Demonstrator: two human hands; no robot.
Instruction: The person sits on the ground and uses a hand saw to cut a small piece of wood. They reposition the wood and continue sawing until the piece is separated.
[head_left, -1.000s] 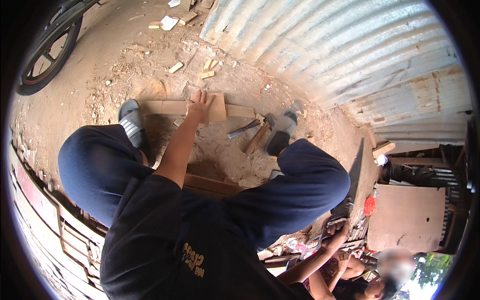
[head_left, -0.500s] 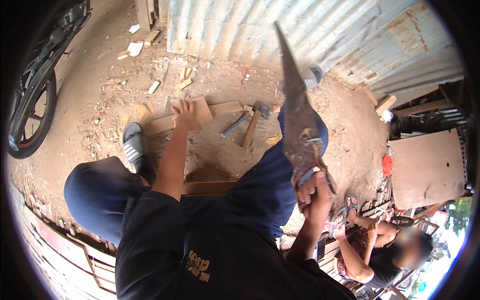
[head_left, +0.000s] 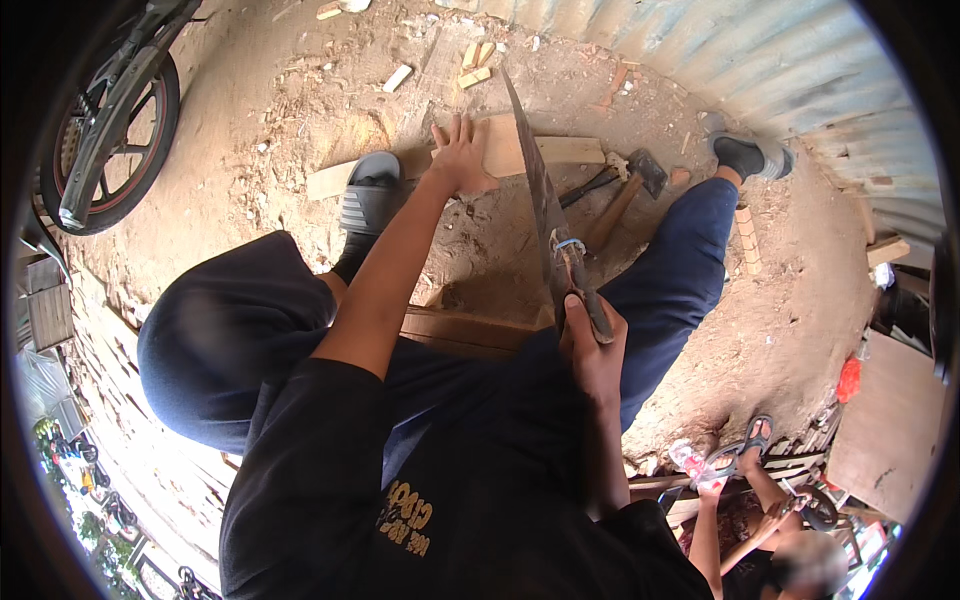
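Observation:
My left hand (head_left: 462, 160) lies flat with spread fingers on a short piece of wooden board (head_left: 502, 145). That piece rests across a longer wooden plank (head_left: 572, 150) on the ground, beside my sandalled left foot. Closed around the handle of a handsaw (head_left: 541, 190), my right hand (head_left: 594, 340) holds it with the blade pointing away from me. In the picture, the blade crosses the board's right edge; whether it touches the wood I cannot tell. Right of the blade lie a wooden-handled tool with a dark metal head (head_left: 650, 172) and a dark-handled tool (head_left: 590, 187), partly hidden by the saw.
Small wood offcuts (head_left: 474, 76) lie scattered on the dirt ground. A motorcycle wheel (head_left: 140, 140) stands at far left, a corrugated metal wall (head_left: 760, 60) at far right. A wooden beam (head_left: 465, 328) is between my legs. Another person (head_left: 765, 500) sits at lower right.
The saw has come down from its raised position toward the board, its blade now close to my left hand. My left hand stays on the board. The whole view has shifted.

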